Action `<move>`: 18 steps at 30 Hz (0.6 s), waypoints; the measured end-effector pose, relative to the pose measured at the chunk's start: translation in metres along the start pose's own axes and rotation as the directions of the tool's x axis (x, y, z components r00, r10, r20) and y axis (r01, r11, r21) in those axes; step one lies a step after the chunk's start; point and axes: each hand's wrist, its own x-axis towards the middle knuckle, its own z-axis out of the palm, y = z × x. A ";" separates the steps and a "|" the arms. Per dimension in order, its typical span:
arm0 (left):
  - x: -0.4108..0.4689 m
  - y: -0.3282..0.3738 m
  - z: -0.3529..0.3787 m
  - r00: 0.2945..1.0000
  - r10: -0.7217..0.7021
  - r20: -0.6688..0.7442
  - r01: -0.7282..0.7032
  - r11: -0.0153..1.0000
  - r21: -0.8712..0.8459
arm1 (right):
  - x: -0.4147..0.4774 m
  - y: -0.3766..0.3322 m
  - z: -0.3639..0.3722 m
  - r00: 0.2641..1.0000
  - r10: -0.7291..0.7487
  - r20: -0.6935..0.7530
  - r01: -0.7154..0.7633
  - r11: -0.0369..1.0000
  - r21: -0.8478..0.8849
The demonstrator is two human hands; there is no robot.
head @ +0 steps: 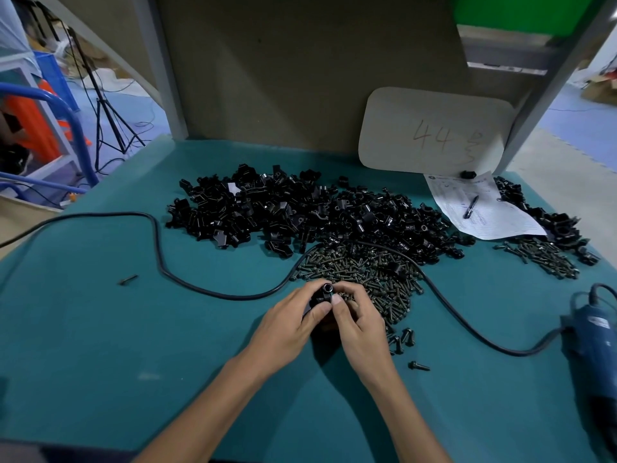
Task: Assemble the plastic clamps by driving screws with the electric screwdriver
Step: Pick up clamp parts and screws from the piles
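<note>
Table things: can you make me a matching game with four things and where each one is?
1. pen
2. screwdriver
3. clamp
4. lone screw

A. held by left hand and right hand
B. on the paper
C. left of the cable
D. at the right edge of the table

Pairs: 1-B, 2-D, 3-A, 4-C

Head-worn view, down over table point(100, 362)

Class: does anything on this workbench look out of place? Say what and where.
One screw lies alone on the table, at its left side, far from the screw pile. The black cord also runs across that pile.
</note>
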 end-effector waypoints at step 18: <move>0.001 -0.010 0.004 1.000 -0.025 -0.012 0.025 1.000 0.009 | -0.023 -0.025 -0.049 0.997 0.008 -0.072 -0.033 0.933 -0.358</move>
